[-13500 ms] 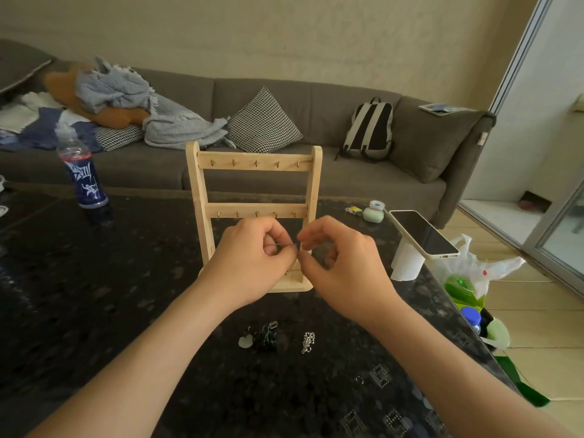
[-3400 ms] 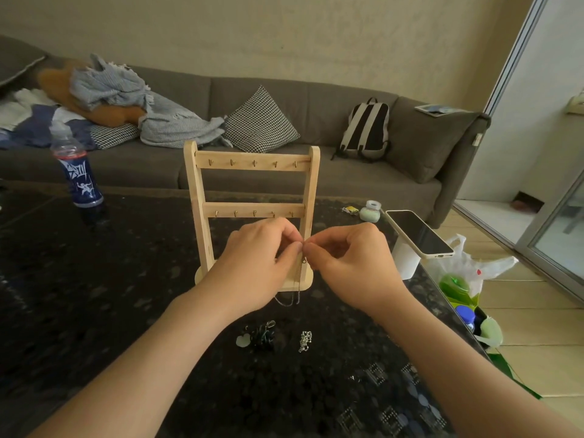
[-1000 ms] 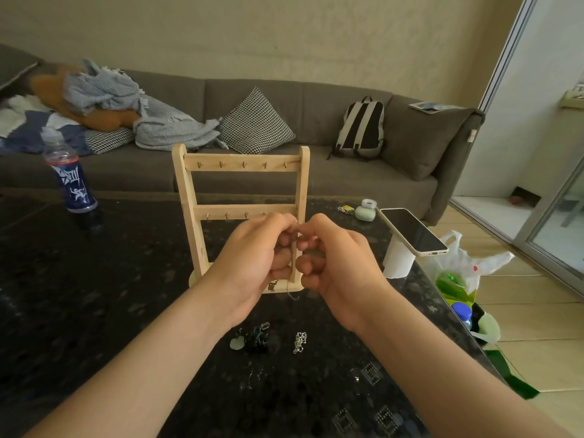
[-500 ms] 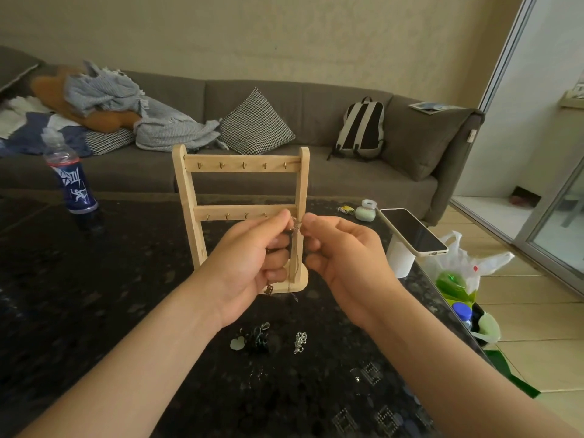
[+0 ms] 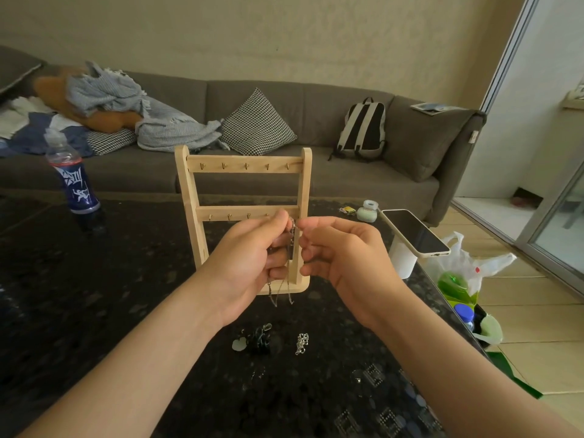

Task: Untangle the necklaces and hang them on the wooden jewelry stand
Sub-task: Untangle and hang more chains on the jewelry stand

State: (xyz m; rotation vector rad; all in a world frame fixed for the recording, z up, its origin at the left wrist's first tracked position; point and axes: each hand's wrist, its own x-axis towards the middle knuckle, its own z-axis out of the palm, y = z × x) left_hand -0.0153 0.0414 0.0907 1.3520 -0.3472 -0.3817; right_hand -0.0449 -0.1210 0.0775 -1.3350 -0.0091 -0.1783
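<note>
- Desk (image 5: pixel 94 311): dark and speckled, fills the lower frame and carries every task item.
- Wooden jewelry stand (image 5: pixel 189 200): upright at centre frame, with two rails of small hooks. Every hook in view is bare, so the task is judged early.
- Left hand (image 5: pixel 249 263): centre frame, in front of the stand's lower right. The palm is turned right, the fingers are curled round the necklace, and the index tip is up by the lower rail.
- Right hand (image 5: pixel 344 257): just right of the left hand, palm facing it, fingers curled. The index tip meets the top of the chain. Judged a pinch, though the contact is small and partly hidden.
- Necklace (image 5: pixel 279 292): thin silver chain held between both hands. Its loose loops hang below the left hand in front of the stand's base.
- Step in hand, as judged: work this one chain free, then hang it. Pull the strands apart gently near the knot and do not yank. Let the loops hang freely so twists drop out. Open a single clean loop before reaching for a hook.
- Dark tangle (image 5: pixel 259 339): lower centre on the desk, untouched.
- Silver chain (image 5: pixel 301 343): bunched just right of the dark tangle, apart from it.
</note>
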